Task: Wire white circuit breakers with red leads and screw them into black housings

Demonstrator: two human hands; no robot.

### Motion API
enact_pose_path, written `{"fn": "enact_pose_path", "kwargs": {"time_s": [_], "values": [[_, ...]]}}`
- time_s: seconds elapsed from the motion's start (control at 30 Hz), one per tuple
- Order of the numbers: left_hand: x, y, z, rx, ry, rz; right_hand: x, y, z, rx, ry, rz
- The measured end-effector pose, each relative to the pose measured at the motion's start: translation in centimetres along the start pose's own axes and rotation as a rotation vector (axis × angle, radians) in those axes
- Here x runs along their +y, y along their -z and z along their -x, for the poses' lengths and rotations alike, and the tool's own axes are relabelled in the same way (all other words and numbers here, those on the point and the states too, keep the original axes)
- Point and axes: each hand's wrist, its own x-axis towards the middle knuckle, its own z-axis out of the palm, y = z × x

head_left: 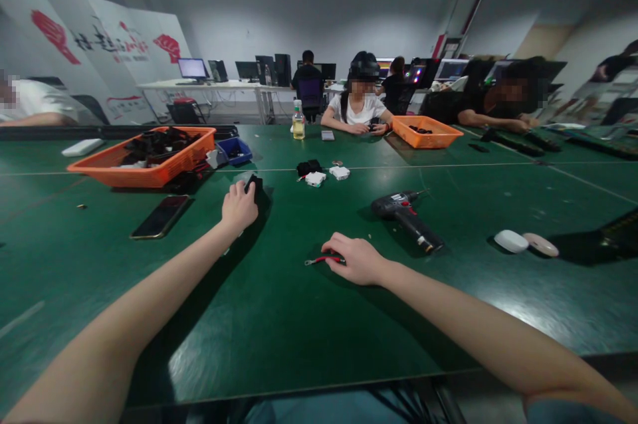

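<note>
My left hand [240, 207] reaches forward over the green table, its fingers closed around a small black part [255, 183] whose kind I cannot make out. Nearer to me, my right hand [356, 258] is closed on a short red cable [326, 258]; a metal ring terminal [309, 262] sticks out to the left of the fingers. Beyond both hands lie small white blocks [315, 179] beside a black piece [309, 167]. A black cordless drill [407, 214] rests on its side to the right of my right hand.
Left of my left hand are a phone [160, 216], an orange basket [144, 175] heaped with black parts, and a blue bin [234, 151]. Across the table a person [359, 105] sits beside another orange basket [428, 138] and a bottle [298, 125]. A white case [511, 241] lies at right.
</note>
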Motion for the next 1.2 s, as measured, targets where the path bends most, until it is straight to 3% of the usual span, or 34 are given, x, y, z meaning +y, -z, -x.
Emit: {"fn": "enact_pose_path", "kwargs": {"time_s": [0.2,0.63,0.77,0.87,0.97,1.1,1.2], "values": [[0.0,-0.3,-0.2,0.013,-0.069,0.044,-0.1,-0.1,0.0,0.007,0.001,0.027],[-0.6,-1.5,-0.5,-0.032,-0.035,0.064,0.3,-0.4,0.1,0.017,0.009,0.038],[-0.8,-1.9,-0.7,-0.126,0.012,0.116,0.1,0.3,-0.4,-0.016,0.036,0.023],[-0.9,-1.7,-0.9,-0.196,0.027,0.136,0.3,1.2,-2.7,-0.005,0.069,0.077],[-0.9,-1.4,-0.9,-0.204,0.018,0.123,1.6,2.0,-7.4,0.054,0.038,0.239],[-0.9,-1.3,-0.9,-0.207,0.022,0.112,4.9,2.3,-14.8,0.169,-0.079,0.365],[-1.0,-1.4,-0.9,-0.214,0.023,0.107,7.4,1.8,-18.6,0.189,-0.151,0.369]]}}
